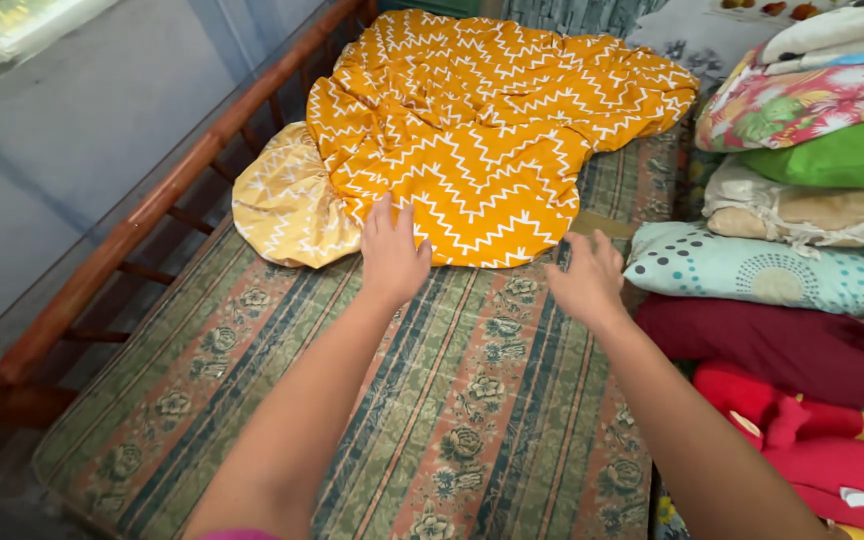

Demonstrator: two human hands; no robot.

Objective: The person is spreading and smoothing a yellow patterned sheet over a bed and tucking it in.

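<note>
head view, looking down a bed. an orange sheet (472, 130) with a white zigzag print lies bunched at the far end of the bare mattress (352, 400), its elastic corner turned out to show the pale underside (282, 205) on the left, beside the wooden rail (152, 210). the near hem runs across the mattress just ahead of both hands.

left hand (392, 250): palm down, fingers together and extended, tips resting on the near hem of the sheet; nothing pinched. right hand (584, 278): fingers loosely spread and curled, near the hem's right end; blurred, so whether it touches the cloth cannot be told. it holds nothing that can be seen.

to the right, a stack of pillows (802, 270) and folded cloth in floral, green, cream, dotted teal, maroon and red stands against the mattress edge, touching or nearly touching the sheet's right side.

handling, as judged: the sheet looks thin, light and limp, with no stiffness of its own; it will drape, fold on itself and slide readily over the mattress ticking. the gathered elastic edge will pull back when stretched. the soundest places to take hold appear to be the hem or the elastic corners, pinched between thumb and fingers, rather than the loose middle, which would only bunch.
</note>
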